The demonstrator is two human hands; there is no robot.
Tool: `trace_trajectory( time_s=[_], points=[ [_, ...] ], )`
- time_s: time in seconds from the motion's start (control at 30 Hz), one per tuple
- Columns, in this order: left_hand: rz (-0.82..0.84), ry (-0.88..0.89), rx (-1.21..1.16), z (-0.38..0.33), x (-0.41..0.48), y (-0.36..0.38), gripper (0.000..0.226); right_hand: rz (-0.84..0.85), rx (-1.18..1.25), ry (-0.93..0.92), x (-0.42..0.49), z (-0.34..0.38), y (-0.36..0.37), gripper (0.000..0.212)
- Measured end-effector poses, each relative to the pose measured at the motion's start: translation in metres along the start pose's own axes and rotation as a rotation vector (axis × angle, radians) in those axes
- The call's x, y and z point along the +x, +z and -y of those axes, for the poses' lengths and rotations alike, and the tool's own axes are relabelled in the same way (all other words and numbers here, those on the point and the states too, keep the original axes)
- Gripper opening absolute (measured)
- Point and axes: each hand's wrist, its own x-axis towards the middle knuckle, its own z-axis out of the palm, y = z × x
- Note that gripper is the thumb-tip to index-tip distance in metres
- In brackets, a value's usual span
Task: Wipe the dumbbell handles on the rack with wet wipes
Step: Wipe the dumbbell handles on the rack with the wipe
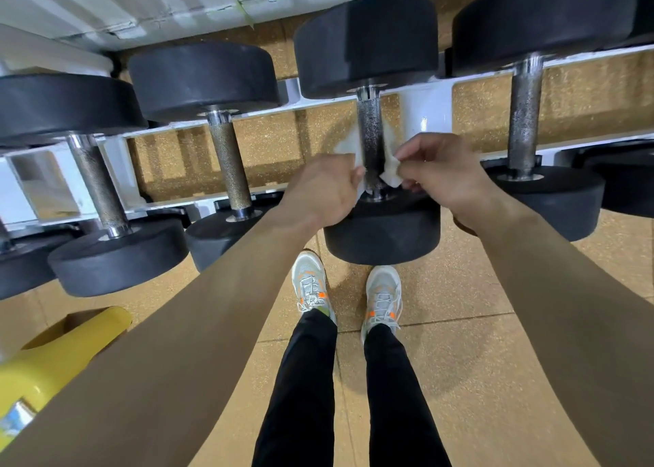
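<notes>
Two ends of the wet wipe [391, 172] looped under the dumbbell handle [369, 130] are pinched by your left hand [320, 190] and right hand [442, 173], level at its near end on the rack [428, 116]; handle axis runs straight away from you, so I'd wipe forward.

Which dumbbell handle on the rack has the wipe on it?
The handle second from the right: a white wipe loops behind it, ends pinched by the left hand and right hand. The other handles are bare.
</notes>
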Motion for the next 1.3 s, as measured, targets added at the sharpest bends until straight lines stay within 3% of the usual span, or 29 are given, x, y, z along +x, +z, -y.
trace_trajectory(
  time_s=[0.13, 0.23, 0.5, 0.6, 0.73, 0.9, 1.03, 1.13, 1.3],
  points=[
    [0.047, 0.186, 0.183, -0.009, -0.010, -0.019, 0.032, -0.021, -0.220, 0.011, 0.009, -0.004, 0.004, 0.020],
    [0.096, 0.237, 0.268, -0.016, -0.013, -0.023, 0.031, -0.026, -0.256, 0.039, 0.013, -0.002, 0.005, 0.015],
    [0.178, 0.051, 0.249, -0.015, 0.010, -0.020, 0.019, 0.300, 0.000, 0.103, -0.002, 0.019, -0.010, 0.020],
    [0.163, 0.142, 0.296, -0.016, 0.002, -0.020, 0.015, 0.237, -0.011, 0.099, 0.002, 0.016, -0.003, 0.021],
    [0.136, 0.236, 0.293, -0.009, -0.009, -0.022, 0.027, 0.108, -0.192, 0.027, 0.007, 0.009, 0.012, 0.015],
    [0.051, 0.129, 0.122, -0.006, -0.003, -0.014, 0.031, 0.071, -0.257, -0.018, 0.006, 0.003, 0.015, 0.012],
    [-0.025, 0.113, 0.006, -0.012, 0.002, -0.007, 0.034, 0.093, -0.228, -0.018, 0.003, 0.008, 0.013, 0.017],
    [-0.081, 0.217, -0.091, -0.017, 0.000, 0.001, 0.015, 0.085, -0.168, 0.020, 0.006, 0.007, 0.007, 0.023],
    [-0.040, 0.285, -0.115, -0.011, -0.002, 0.015, 0.033, 0.073, -0.039, 0.018, 0.003, 0.000, 0.007, 0.029]
  ],
)
